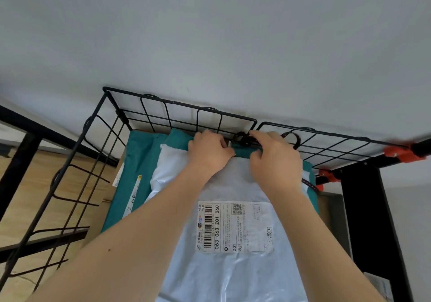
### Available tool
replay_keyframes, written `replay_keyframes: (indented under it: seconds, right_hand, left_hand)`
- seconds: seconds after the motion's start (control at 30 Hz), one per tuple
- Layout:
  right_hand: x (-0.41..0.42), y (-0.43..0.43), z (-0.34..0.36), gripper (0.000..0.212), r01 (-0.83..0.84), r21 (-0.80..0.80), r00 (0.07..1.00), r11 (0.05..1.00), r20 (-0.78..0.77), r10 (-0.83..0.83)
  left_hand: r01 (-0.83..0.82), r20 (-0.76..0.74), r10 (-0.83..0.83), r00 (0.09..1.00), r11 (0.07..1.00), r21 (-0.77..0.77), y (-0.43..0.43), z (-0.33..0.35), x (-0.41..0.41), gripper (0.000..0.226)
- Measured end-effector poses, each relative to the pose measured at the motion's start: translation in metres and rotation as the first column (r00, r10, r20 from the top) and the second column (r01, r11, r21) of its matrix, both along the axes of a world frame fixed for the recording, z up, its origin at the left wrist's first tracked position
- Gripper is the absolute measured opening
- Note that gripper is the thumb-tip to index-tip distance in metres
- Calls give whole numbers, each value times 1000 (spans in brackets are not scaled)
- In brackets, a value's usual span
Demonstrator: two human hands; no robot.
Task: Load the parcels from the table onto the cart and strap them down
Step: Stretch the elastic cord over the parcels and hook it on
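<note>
Head view: both hands meet at the far wall of the black wire cart point(163, 112). The right hand point(275, 159) pinches the hooked end of the black strap point(243, 139) against the wire. The left hand point(210, 152) is curled just beside it, though I cannot tell what it holds. A white parcel point(233, 278) lies in the cart on top of teal parcels point(137, 161), under both forearms.

I read the cart point(210, 110) as matt black-coated metal wire. The white parcel point(233, 276) is glossy, wrinkled plastic film with a paper label point(235, 226); the teal parcel point(137, 159) beneath looks duller plastic. The strap point(309, 183) looks woven cloth.
</note>
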State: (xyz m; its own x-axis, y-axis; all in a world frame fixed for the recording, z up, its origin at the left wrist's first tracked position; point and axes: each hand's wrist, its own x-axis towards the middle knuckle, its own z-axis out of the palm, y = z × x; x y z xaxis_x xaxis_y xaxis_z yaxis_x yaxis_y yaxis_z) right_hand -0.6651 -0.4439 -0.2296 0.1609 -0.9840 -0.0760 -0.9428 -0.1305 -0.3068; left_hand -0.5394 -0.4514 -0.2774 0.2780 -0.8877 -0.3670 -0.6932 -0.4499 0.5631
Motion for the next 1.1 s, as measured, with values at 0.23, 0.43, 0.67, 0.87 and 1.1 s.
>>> replay_keyframes:
  seconds: [0.23,0.43,0.67,0.87,1.1]
  right_hand:
    - [-13,8,30,47,112,-27,994,993,-6,-113]
    - [-15,15,65,47,103,-24,993,994,-58,-104]
    - [-19,34,100,47,170,-52,973,984,-150,-176]
    - [-37,55,134,10,192,9,948,981,-261,-183]
    - [-48,84,149,19,125,493,989,861,-134,-67]
  left_hand:
    - [-42,-130,41,991,999,-8,14,49,8,22]
    - [-224,-425,211,880,974,19,7,97,6,14]
    - [-206,-664,384,642,920,334,53,95,4,15]
    - [-139,-596,329,732,930,341,97,107,4,13]
    - [-55,-515,252,820,929,367,157,117,-8,12]
